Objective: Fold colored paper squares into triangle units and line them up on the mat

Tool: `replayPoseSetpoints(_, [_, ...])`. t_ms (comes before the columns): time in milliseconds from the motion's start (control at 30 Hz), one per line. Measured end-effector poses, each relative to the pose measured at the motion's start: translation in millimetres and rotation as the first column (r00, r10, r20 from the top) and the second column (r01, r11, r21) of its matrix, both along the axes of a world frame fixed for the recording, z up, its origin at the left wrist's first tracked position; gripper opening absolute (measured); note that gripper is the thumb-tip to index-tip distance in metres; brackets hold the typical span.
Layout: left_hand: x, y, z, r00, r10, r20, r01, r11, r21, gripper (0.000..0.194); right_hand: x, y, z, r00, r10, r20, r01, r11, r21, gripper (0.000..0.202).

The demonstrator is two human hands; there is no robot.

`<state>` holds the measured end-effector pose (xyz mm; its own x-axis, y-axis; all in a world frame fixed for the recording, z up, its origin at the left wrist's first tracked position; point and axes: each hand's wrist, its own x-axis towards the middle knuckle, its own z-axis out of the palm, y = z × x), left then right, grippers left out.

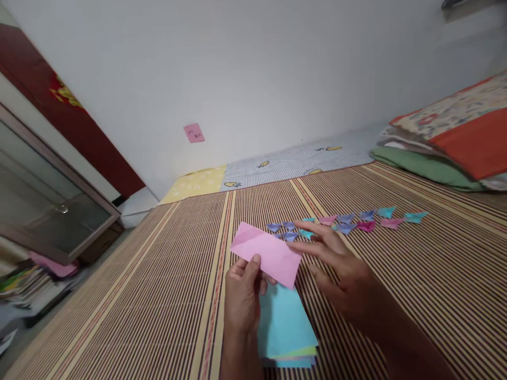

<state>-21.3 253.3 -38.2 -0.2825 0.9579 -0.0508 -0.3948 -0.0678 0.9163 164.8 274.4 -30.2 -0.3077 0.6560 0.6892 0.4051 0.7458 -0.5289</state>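
A pink sheet of paper (271, 256), folded over at its upper left, is held up at a tilt in my left hand (244, 282). The thumb presses on its front and the fingers lie behind it. My right hand (336, 261) is by the sheet's right edge, its fingers spread apart; the index fingertip is close to the paper, and I cannot tell whether it touches. Below the sheet lies a stack of coloured paper (287, 322), light blue on top with green and purple edges showing. My left forearm covers part of that stack.
Several small folded paper boats (366, 226) in blue, purple and pink stand in rows on the striped mat (158, 295). Folded bedding (455, 137) is piled at the right. A pink note (194, 133) hangs on the wall. At the left is a glass-panelled door (47, 184).
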Motion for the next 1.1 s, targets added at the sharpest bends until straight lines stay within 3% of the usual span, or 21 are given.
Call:
replayPoseSetpoints(200, [-2.7,-2.5,4.5,0.998,-0.046,0.035,0.046,0.999,0.015,0.035,-20.4,-1.3,-3.3,0.999,0.047,0.024,-0.048,0.997,0.055,0.037])
replayPoseSetpoints(400, [-5.4,-3.5,2.9,0.987,-0.083,0.137,0.081,0.997,0.016,0.031,-23.8,0.8,-7.3,0.998,0.004,0.061,-0.009,0.997,0.080,0.052])
replayPoseSetpoints(500, [-3.9,-3.2,1.8,0.979,-0.127,0.157,0.125,0.992,0.019,0.031,-26.0,1.1,-7.8,1.000,0.002,0.027,-0.005,0.990,0.139,0.038])
replayPoseSetpoints(600, [-3.3,-2.6,-1.0,0.992,-0.070,0.102,0.068,0.997,0.021,0.031,-25.9,0.7,-6.1,0.999,0.046,0.002,-0.046,0.990,0.134,0.027])
replayPoseSetpoints(767, [-3.0,-3.1,-5.5,0.991,0.099,-0.095,-0.093,0.993,0.075,0.023,-26.1,1.4,-6.0,0.996,0.028,-0.089,-0.027,0.999,0.019,0.015])
replayPoseSetpoints(967, [8.0,-4.8,0.8,1.000,-0.005,0.029,0.003,0.997,0.075,0.026,-33.0,2.3,-13.3,0.953,-0.083,-0.291,0.004,0.964,-0.264,0.017])
replayPoseSetpoints(1100, [14.1,-5.2,0.5,0.998,-0.012,0.060,0.006,0.996,0.087,0.025,-36.1,0.3,-14.5,0.942,-0.149,-0.302,0.019,0.919,-0.394,0.020])
